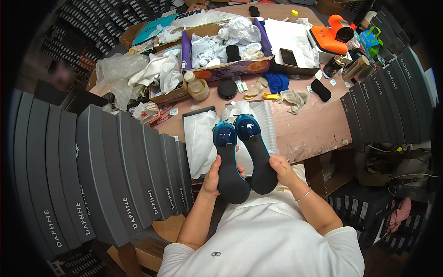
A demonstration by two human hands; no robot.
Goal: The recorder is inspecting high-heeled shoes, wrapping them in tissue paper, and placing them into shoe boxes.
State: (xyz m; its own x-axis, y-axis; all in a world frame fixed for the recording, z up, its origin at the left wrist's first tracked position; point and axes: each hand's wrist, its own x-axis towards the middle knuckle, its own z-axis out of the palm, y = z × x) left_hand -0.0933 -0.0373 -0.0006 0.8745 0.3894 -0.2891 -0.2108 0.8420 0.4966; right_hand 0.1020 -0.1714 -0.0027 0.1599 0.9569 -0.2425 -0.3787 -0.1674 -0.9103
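Two blue shoes with black soles are held side by side, soles up and heels pointing away. My left hand (213,174) grips the left shoe (229,166) along its sole edge. My right hand (282,170) holds the right shoe (256,152) from the right side. Just beyond the shoes lies an open shoebox (199,138) lined with white tissue paper, at the near edge of the pinkish table (314,124).
Rows of grey shoeboxes (106,166) stand at my left and more at the right (387,101). On the table are a purple open box (226,69) stuffed with paper, a small jar (197,87), a phone (288,57), an orange tool (328,39), crumpled plastic and tissue.
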